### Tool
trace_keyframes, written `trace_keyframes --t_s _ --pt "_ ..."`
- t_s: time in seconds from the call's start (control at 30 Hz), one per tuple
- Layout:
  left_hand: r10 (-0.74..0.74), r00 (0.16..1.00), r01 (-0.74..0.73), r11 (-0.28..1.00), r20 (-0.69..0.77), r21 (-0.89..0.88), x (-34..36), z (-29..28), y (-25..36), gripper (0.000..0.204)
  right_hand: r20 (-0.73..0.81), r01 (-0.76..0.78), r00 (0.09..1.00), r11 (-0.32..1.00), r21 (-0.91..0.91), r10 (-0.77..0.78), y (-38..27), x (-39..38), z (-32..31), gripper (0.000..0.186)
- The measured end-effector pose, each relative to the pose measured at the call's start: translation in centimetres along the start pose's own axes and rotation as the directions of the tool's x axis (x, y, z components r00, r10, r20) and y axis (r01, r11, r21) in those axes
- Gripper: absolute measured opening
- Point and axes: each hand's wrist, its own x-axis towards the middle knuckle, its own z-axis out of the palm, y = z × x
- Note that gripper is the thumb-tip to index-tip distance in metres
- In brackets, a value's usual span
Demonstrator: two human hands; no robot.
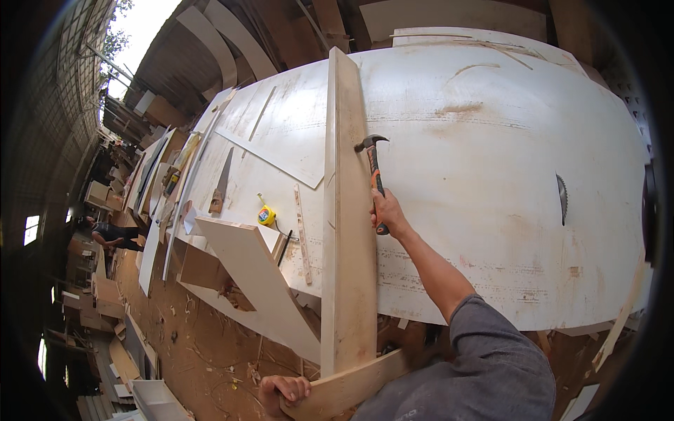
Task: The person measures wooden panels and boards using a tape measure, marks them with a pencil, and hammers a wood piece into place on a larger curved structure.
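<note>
My right hand (388, 212) is wrapped round the black and orange handle of a claw hammer (374, 165). The hammer's dark head lies close to the right side of a long pale wooden board (353, 231) that spans the white worktable (456, 196). Across the near end of this board runs a shorter wooden board (351, 386), close to my body. My left hand (284, 391) has its fingers curled over the left end of that shorter board. Whether the two boards are fastened together cannot be seen.
Left on the table lie a yellow tape measure (266, 215), a handsaw (222, 184), a thin wooden strip (302, 235) and a white panel (270, 158). A saw blade (562, 198) protrudes at right. An angled panel (256, 270) stands beside the long board. Another person (116, 234) is far left.
</note>
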Motion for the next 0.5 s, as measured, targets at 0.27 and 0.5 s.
trace_keyframes --t_s 0.27,0.5 --pt "-0.294 0.896 0.17 0.92 0.333 0.354 3.6 4.6 -3.2 0.05 -0.129 0.152 0.981 0.986 0.067 -0.143 1.6 -20.8 -1.4 0.038" --pt "-0.213 0.675 -0.17 0.886 0.706 0.43 2.3 9.5 -9.1 0.038 -0.286 0.141 0.947 0.989 -0.042 -0.147 -0.2 -45.7 -3.0 0.046"
